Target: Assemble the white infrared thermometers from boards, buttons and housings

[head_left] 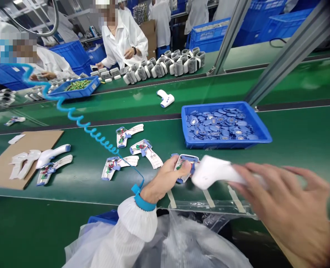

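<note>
My left hand (pixel 167 175) grips an opened thermometer-gun half (pixel 185 163), its board and wires showing, just above the green bench. A teal wrist strap (pixel 145 201) with a coiled blue cord circles that wrist. In my right hand (pixel 287 197) is a white gun-shaped shell half (pixel 213 173), blurred by motion, its head overlapping the right side of the opened half. Whether the two parts touch, I cannot tell. Left of my hands lie several opened thermometer halves with electronics, among them one thermometer half (pixel 146 150) close by.
Beyond my hands stands a blue tray (pixel 226 143) of blue plastic parts. A closed thermometer gun (pixel 167 99) lies on the far belt. White shells rest on cardboard (pixel 47 139) at left. The coiled cord (pixel 92 130) crosses the bench. Co-workers in white stand opposite; metal posts (pixel 287 52) rise at right.
</note>
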A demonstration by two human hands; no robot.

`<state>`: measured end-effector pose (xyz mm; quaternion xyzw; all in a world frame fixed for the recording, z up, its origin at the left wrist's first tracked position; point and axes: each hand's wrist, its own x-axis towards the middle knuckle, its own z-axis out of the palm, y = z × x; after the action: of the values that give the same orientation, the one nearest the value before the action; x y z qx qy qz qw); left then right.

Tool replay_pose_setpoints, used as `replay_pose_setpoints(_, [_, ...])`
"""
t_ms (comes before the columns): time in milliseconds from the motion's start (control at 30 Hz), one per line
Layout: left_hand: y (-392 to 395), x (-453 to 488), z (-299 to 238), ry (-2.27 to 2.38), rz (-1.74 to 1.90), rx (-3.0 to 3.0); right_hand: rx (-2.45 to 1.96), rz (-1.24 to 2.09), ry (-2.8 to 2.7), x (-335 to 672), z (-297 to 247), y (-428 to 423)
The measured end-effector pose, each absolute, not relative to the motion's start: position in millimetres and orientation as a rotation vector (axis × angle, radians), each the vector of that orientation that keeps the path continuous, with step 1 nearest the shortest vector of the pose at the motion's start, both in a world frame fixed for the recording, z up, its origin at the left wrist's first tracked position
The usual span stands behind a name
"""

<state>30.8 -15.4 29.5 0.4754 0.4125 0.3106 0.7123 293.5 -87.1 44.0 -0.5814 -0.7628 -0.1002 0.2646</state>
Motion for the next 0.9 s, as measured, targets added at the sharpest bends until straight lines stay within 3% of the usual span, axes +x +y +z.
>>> replay_pose_setpoints(100, [-17.3, 30.3, 21.4, 0.893, 0.704, 1.114, -1.281, -0.711, -2.329, 259.8, 40.7, -77.2])
replay_pose_setpoints(167, [-19.8, 29.7, 18.1, 0.956, 0.725, 1.187, -1.3, -0.697, -2.367, 245.9, 36.8, -69.6])
replay_pose_setpoints(300, [-26.3, 27.2, 18.8, 1.031, 0.707, 1.358, -1.444, -0.153, -2.34, 242.9, 27.2, -61.4])
replay_pose_setpoints(467, [-33.4, 24.7, 24.3, 1.066, 0.591, 1.547, -1.636, 1.11, -2.102, 255.3, 37.2, -63.2])
replay_pose_setpoints(533, [-35.7, 25.0, 25.7, 1.049, 0.581, 1.574, -1.562, 1.469, -1.942, 257.6, 43.4, -64.3])
replay_pose_setpoints(700, [-41.3, 26.7, 25.6, 1.047, 0.634, 1.69, -1.481, 1.698, -1.733, 257.0, 51.2, -69.8])
replay_pose_setpoints(900, [-54.2, 30.3, 13.0, 1.037, 0.846, 1.855, -1.489, 1.67, -1.684, 255.4, 52.2, -79.5])
